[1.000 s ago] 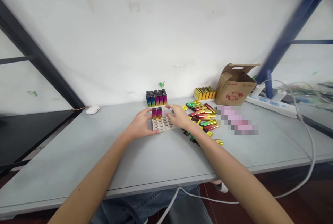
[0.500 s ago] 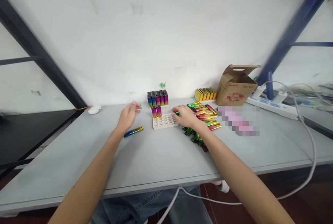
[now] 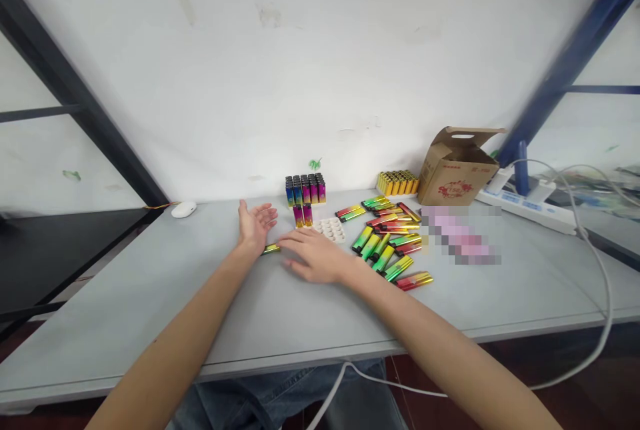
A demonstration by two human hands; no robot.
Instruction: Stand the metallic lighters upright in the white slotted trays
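My left hand is held palm up with its fingers apart and nothing in it. Just below it lies a gold-ended lighter, its other end hidden behind my left wrist. My right hand reaches across to the left, fingers stretched out and thumb apart, fingertips close to that lighter's gold end; I cannot tell whether they touch. Behind my right hand is a white tray with holes, partly covered. Two purple-and-gold lighters stand upright at its left end.
A block of blue and purple lighters stands at the wall. Loose green, red and gold lighters spread to the right. Farther off are a tray of yellow lighters, a cardboard box, a power strip and a white mouse.
My right hand has moved left from the loose lighters to the single lighter. My left hand has turned palm up and opened. Two lighters now lie just right of the tray.
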